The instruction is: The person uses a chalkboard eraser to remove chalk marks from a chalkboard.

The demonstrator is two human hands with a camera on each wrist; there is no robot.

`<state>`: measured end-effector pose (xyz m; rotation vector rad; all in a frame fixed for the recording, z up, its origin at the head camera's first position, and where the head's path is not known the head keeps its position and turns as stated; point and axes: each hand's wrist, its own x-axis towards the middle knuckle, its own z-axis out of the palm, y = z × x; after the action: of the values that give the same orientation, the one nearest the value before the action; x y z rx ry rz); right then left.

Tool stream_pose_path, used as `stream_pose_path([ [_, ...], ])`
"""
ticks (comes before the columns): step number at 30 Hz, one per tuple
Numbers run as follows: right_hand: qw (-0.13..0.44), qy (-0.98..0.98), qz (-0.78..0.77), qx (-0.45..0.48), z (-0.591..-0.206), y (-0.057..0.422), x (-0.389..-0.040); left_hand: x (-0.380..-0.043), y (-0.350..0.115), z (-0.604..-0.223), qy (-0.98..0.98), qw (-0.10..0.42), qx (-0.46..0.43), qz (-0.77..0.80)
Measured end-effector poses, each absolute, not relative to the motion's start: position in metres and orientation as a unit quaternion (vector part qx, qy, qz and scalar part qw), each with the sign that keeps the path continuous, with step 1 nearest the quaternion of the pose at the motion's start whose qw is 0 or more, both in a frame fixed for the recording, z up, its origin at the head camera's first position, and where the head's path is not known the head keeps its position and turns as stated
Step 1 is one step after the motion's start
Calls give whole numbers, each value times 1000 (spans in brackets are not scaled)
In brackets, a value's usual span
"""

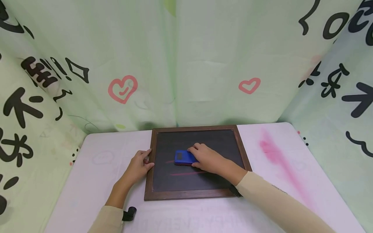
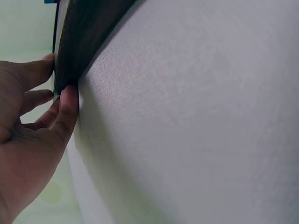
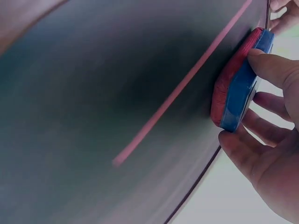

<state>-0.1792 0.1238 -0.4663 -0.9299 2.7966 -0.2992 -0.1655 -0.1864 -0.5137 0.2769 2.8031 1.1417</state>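
Left hand (image 1: 137, 167): mine, thumb and forefinger apart, tips touching the left side of the wooden frame (image 1: 189, 194).
Right hand (image 1: 208, 158): mine, pinching the blue eraser (image 1: 184, 157) between thumb and fingers.
Blue eraser: near the middle of the blackboard (image 1: 186, 183), red pad (image 3: 230, 79) facing it.
Pink line (image 1: 186, 174): nearer me than the blue eraser.
Blackboard: flat on the desk (image 1: 96, 171).

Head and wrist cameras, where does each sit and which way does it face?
Head: on the head, facing forward and down at the chalkboard; left hand, right hand, sleeves show.
Left wrist: on that wrist, facing frame edge and table; left hand shows.
Right wrist: on that wrist, facing eraser and pink line; right hand and part of left show.
Shared: head and right wrist show the eraser.
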Motion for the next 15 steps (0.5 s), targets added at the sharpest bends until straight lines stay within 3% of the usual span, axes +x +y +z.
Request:
stream_pose_path([
  [15,86,935,-61,-340,-464,61,-181,-165,-188,-512,922,41,112,368],
])
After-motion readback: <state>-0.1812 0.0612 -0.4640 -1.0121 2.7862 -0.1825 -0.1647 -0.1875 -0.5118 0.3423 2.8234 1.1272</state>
